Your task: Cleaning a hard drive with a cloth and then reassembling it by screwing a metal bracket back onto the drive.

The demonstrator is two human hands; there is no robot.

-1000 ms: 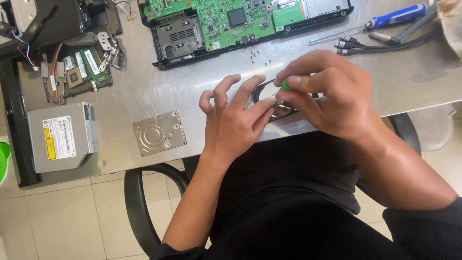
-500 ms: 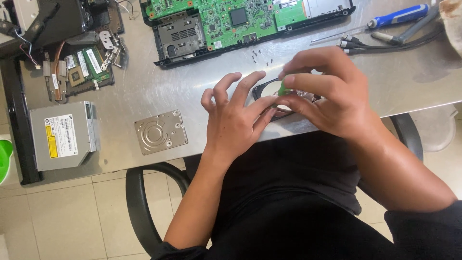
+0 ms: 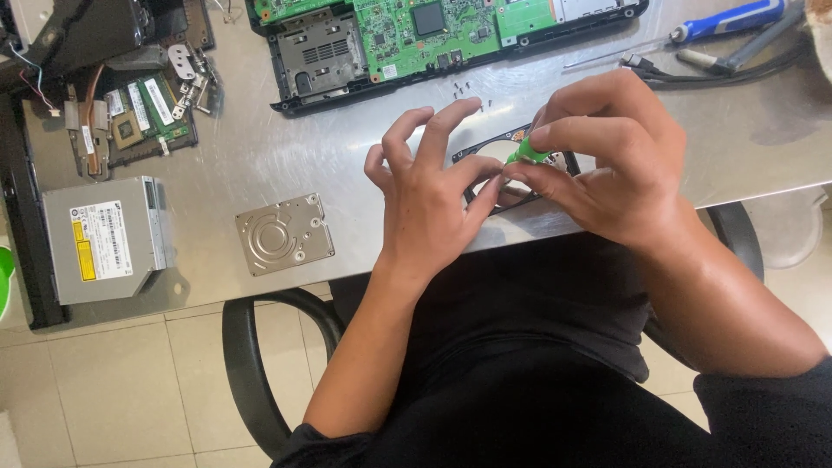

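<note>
An opened hard drive (image 3: pixel 496 152) with a dark frame lies near the front edge of the metal table (image 3: pixel 260 156). My right hand (image 3: pixel 607 160) pinches a small green-handled screwdriver (image 3: pixel 525 152) over the drive. My left hand (image 3: pixel 429 204) rests on the drive's left side, fingers spread, thumb touching the frame. Most of the drive is hidden under both hands.
The drive's silver lid (image 3: pixel 284 234) lies to the left. Further left sits a grey optical drive (image 3: pixel 104 238). A green laptop mainboard in its black shell (image 3: pixel 416 35) lies at the back, with loose screws (image 3: pixel 468 87) before it, a blue screwdriver (image 3: pixel 728 19) right, small boards (image 3: pixel 143 113) left.
Both hands stay on the hard drive; my left fingers have lifted and spread a little. The green screwdriver stays in the same spot.
</note>
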